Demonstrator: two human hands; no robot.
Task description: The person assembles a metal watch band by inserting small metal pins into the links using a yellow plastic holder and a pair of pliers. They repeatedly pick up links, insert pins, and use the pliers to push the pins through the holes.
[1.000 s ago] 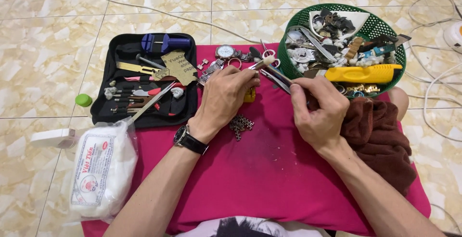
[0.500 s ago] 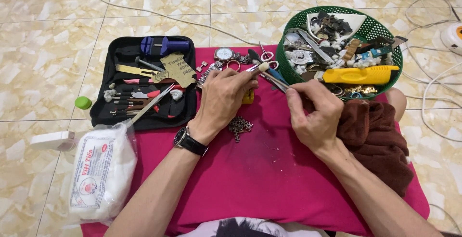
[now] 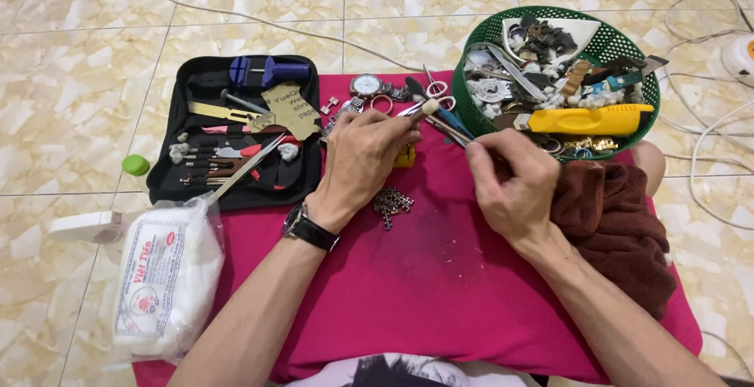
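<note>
Head view, right hand (image 3: pixel 514 190) pinching slim tool (image 3: pixel 452 130), tip pointing up-left toward left hand (image 3: pixel 365 155)

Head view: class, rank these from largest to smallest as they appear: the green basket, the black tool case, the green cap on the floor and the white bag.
1. Black tool case and green basket: alike in apparent size, not ranked.
2. White bag, a little smaller, though nearer the camera.
3. Green cap, by far the smallest.
</note>
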